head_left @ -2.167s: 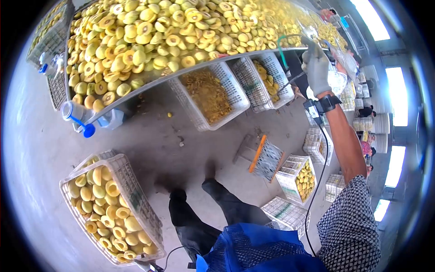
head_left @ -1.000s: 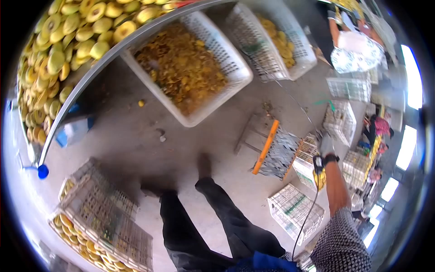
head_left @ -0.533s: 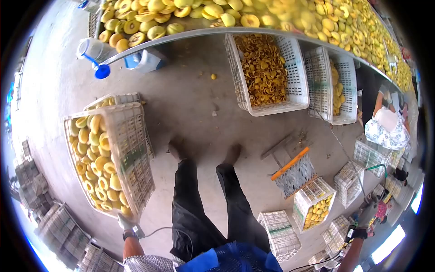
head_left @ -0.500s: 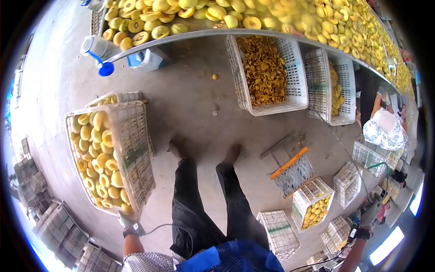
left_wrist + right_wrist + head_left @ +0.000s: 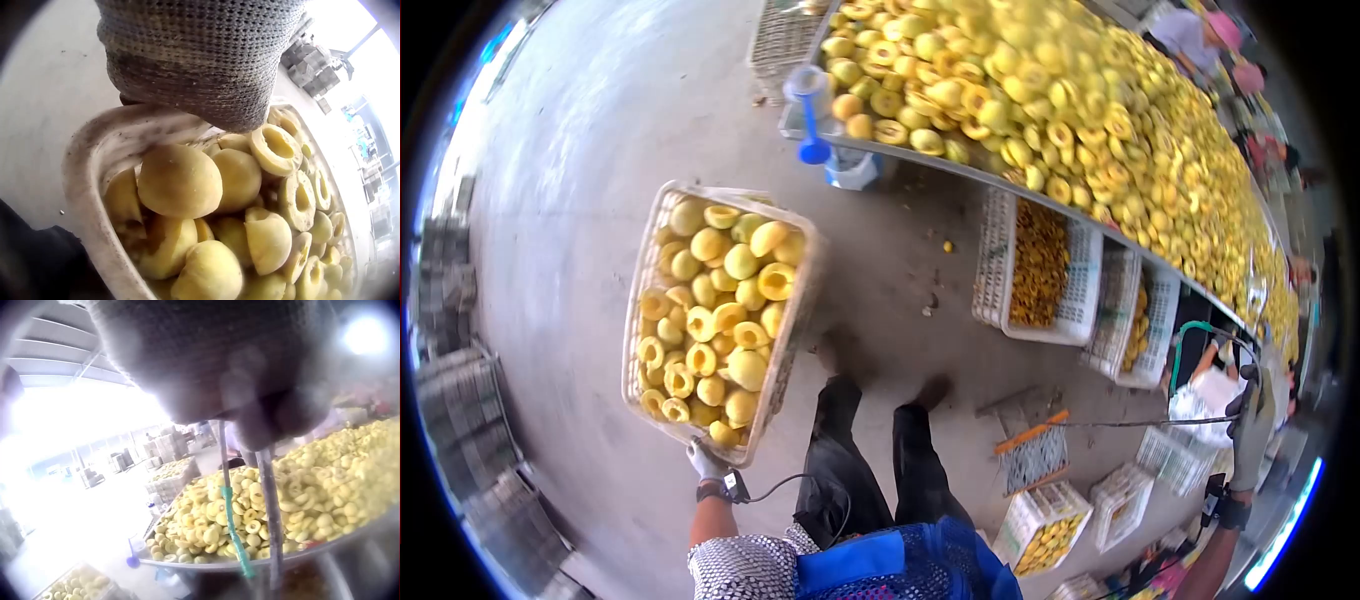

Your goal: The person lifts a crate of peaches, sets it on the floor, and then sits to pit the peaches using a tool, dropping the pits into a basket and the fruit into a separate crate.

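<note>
Left hand (image 5: 705,460), in a pale knitted glove, grips the peach crate (image 5: 788,345) at its near edge, just beside the right corner; from the left wrist, the glove is seen laid over the rim, its fingertips hidden. By the right hand (image 5: 1255,420), also gloved, a thin rod (image 5: 1140,422) is held, the fingers curled round it, with a green-wrapped loop (image 5: 1190,328) close by; what joins the two cannot be told.

Compared with a moment ago, the crate's open top is shown more squarely and its mesh side wall is mostly lost from view — whether through a turn of the crate or of the head is not clear. The right hand, earlier seen low over the floor crates, is now seen beside the far end of the sorting table (image 5: 970,173). As judged from this, contact with the crate is kept by the left hand alone, well apart from the rod hand.

The crate is filled with yellow peach halves (image 5: 748,370), many of them pitted, and is placed left of the body, off the table's left corner. More halves are heaped on the table; under its near edge, a white crate (image 5: 993,262) of brownish scraps is set.
</note>
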Demonstrator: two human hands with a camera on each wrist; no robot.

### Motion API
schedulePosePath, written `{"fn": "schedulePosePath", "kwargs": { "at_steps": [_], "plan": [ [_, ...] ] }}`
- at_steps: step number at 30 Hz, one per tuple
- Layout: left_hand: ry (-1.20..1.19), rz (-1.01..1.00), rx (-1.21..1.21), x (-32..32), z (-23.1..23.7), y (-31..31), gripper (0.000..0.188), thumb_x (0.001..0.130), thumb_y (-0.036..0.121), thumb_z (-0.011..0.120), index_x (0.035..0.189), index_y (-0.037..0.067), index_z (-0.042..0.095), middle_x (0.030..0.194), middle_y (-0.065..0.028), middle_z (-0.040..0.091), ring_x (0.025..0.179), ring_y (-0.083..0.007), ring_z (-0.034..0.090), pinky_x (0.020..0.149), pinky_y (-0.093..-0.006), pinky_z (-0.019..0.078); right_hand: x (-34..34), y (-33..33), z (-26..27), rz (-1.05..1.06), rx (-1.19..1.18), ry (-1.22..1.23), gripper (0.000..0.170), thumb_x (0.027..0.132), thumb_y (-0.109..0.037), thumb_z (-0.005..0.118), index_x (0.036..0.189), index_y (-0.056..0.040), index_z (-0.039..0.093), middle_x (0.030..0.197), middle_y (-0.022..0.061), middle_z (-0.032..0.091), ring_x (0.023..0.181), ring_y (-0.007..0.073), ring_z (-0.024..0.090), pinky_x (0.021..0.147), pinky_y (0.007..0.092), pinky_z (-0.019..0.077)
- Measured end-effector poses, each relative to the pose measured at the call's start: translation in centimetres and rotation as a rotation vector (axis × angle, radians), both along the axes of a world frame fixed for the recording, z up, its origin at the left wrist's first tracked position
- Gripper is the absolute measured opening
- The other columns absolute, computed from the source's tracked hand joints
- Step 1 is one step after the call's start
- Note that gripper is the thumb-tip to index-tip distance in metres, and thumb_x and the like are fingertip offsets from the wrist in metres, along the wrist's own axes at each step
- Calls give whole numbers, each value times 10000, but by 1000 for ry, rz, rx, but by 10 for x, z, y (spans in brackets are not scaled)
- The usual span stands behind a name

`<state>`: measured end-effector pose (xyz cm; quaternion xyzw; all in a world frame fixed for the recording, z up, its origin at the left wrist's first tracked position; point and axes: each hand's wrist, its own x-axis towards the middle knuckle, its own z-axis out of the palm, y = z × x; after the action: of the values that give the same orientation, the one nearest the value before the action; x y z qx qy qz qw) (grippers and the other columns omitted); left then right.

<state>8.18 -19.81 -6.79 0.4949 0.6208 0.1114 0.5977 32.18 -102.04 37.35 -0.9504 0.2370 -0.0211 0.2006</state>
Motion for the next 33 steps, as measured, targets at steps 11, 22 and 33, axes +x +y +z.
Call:
{"fn": "schedulePosePath", "kwargs": {
  "at_steps": [11,22,33],
  "plan": [
    [-185,61,-179,6,4,-15,539,1018,429,503,1445,139,346,1399,-115,473,1226,-319,537,1023,-495,484,99,125,-50,59,80,-96,266,1078,-242,430,1179,-41,572,662,42,594,437,56,481,397,206,359],
    [-215,-19,-373,-6,-10,7,531,1008,405,476,1409,69,391,1354,-109,503,1187,-311,560,1016,-472,479,36,89,-119,-251,374,-368,386,1065,-376,475,1236,-52,596,651,7,533,479,75,481,446,230,398],
    [-19,-368,-350,-13,-7,35,510,1005,382,423,1357,20,489,1301,-112,561,1150,-280,589,1004,-443,487,-224,88,-344,-976,1010,-157,372,1029,-179,440,1380,-58,467,1193,111,597,1052,238,612,866,376,546]
  ]
}}
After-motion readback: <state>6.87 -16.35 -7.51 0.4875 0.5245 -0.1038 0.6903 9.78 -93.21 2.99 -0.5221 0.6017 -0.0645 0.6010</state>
